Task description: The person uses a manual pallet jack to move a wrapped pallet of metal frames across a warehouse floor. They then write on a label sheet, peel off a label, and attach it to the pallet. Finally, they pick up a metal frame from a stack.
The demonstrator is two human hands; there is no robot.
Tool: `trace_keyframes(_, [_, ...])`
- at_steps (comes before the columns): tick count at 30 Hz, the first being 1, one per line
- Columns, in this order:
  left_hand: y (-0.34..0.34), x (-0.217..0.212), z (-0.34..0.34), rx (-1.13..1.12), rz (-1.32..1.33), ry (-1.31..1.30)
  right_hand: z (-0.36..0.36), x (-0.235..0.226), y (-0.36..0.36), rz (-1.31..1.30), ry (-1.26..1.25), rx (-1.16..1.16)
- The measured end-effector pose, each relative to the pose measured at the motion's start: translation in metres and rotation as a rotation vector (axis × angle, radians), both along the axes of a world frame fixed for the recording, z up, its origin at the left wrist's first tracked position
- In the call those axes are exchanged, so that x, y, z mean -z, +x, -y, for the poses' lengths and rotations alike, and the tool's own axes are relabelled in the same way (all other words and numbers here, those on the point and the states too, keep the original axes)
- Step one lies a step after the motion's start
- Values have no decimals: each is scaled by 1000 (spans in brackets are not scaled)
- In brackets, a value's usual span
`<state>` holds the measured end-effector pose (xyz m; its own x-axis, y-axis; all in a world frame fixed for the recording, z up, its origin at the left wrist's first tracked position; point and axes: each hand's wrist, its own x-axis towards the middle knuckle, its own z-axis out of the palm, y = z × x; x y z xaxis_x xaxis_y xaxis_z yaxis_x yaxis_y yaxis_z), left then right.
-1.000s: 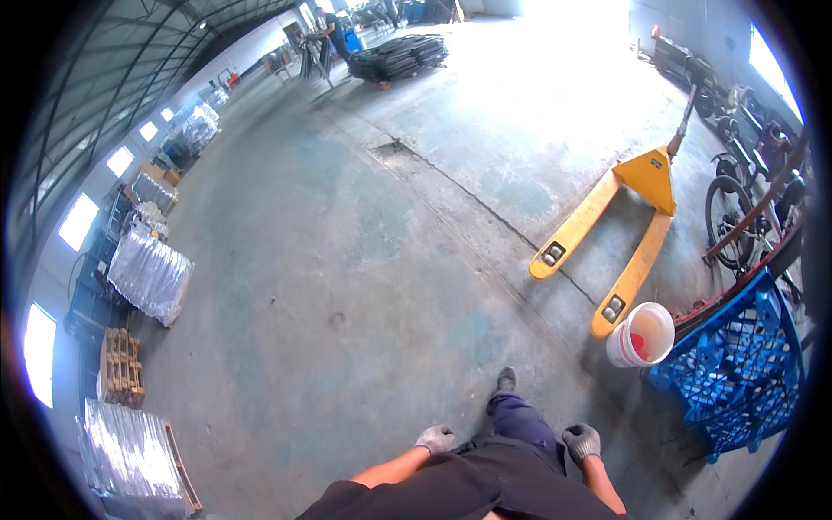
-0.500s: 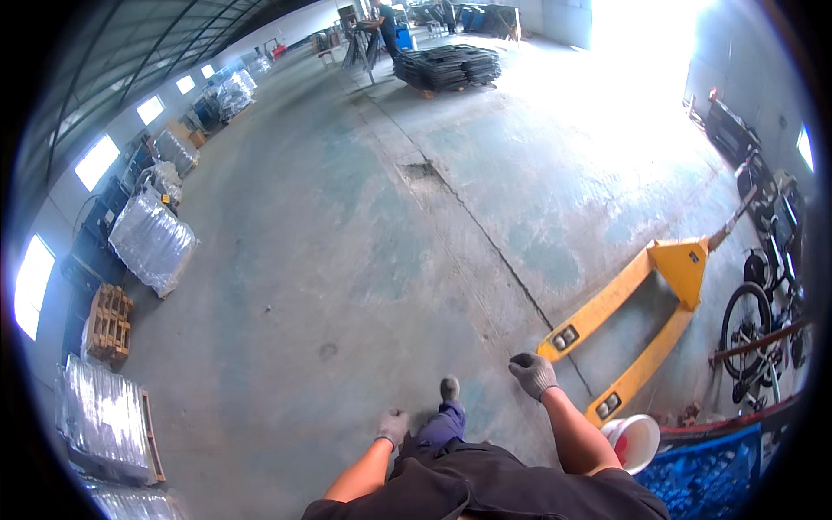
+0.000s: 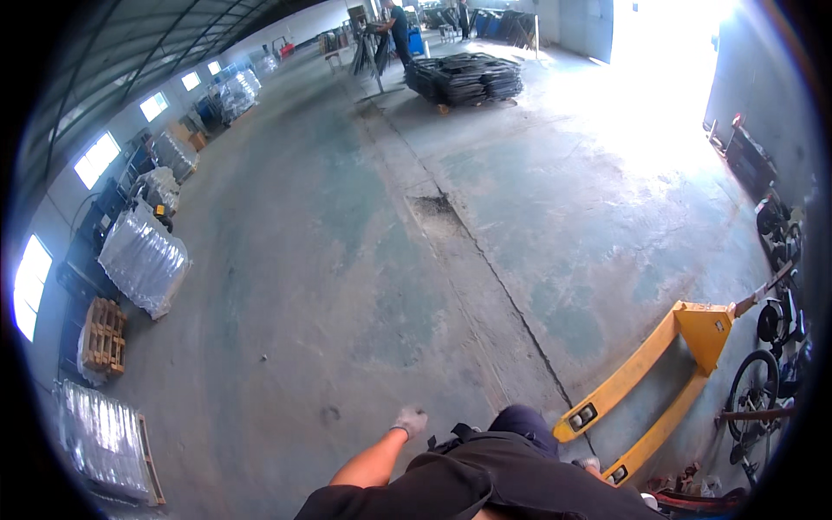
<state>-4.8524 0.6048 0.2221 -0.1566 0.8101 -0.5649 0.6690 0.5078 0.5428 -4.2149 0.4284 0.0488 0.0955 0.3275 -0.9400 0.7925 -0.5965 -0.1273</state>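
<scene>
My left hand (image 3: 411,421), in a pale grey work glove, hangs over the concrete floor ahead of my body. Its fingers are curled in, and nothing shows in them. At my right side, a small part of my right hand (image 3: 586,464) appears past my dark shirt, near the fork tips of a yellow pallet jack (image 3: 631,364); its fingers are mostly hidden. The pallet jack stands on the floor to my right, forks pointing toward me, its handle leaning away to the far right. My bent knee (image 3: 526,423) shows beside the nearer fork tip.
Wrapped pallet loads (image 3: 146,258) and stacked wooden pallets (image 3: 105,336) line the left wall. A broken patch (image 3: 436,214) and a long crack mark the floor. Ahead lies a pile of dark flat pieces (image 3: 465,79), with a person (image 3: 399,33) near it. A bicycle (image 3: 752,394) stands right.
I have moved forward, so the dark pile is nearer and the pallet jack sits lower in view. My left hand swung forward; my right hand dropped back. The white bucket has almost left view.
</scene>
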Motion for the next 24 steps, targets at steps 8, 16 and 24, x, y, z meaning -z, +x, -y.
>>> trace_keyframes(8, [-40, 19, -223, -87, 8, -57, -268, 2, -87, 201, 39, -125])
trace_keyframes(16, [-86, -23, -394, -81, -64, -137, -835, -131, -248, 75, 761, -212])
trace_keyframes(24, [-159, 21, -620, -466, -45, -48, -1167, -267, -425, -230, 1100, -87])
